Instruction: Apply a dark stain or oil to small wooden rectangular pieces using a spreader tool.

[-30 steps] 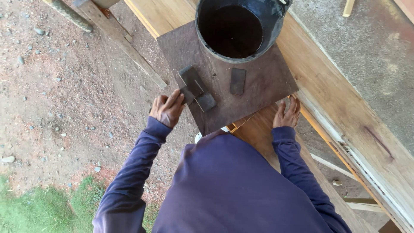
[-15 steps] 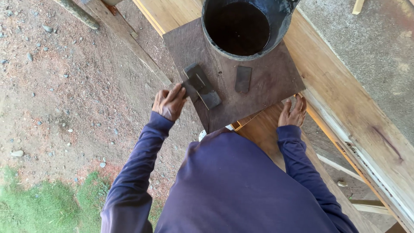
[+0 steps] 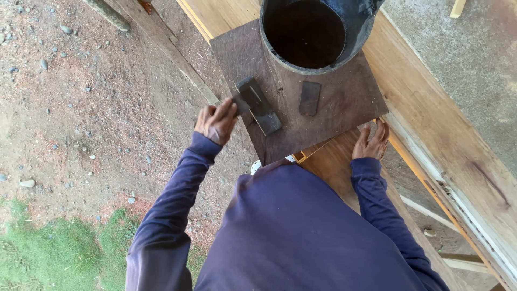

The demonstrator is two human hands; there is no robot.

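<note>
Sharpening stone: dark grey rectangular block (image 3: 258, 105) lying at a slant on the near left part of the brown board, its left end at the board's edge
Left hand: left hand (image 3: 216, 121) curled at the block's left end, fingertips touching or pinching it; whether it truly grips the block cannot be told
Right hand: right hand (image 3: 370, 141) laid flat with fingers spread on the light plank, at the board's near right corner, grasping nothing
Board: dark brown square board (image 3: 344, 102) resting across the planks, corner overhanging toward the person
Small slab: second, flatter dark piece (image 3: 309, 98) lying on the board to the right of the block, well apart from both hands
Bucket: black bucket (image 3: 361, 27) standing on the far part of the board, dark inside, its rim just beyond the small slab
Planks: long pale wooden plank (image 3: 431, 134) running diagonally under the board
Ground: reddish dirt with pebbles (image 3: 81, 108) on the left, a patch of grass (image 3: 48, 248) at the lower left
Clothing: purple long sleeves (image 3: 291, 231) cover both arms
</note>
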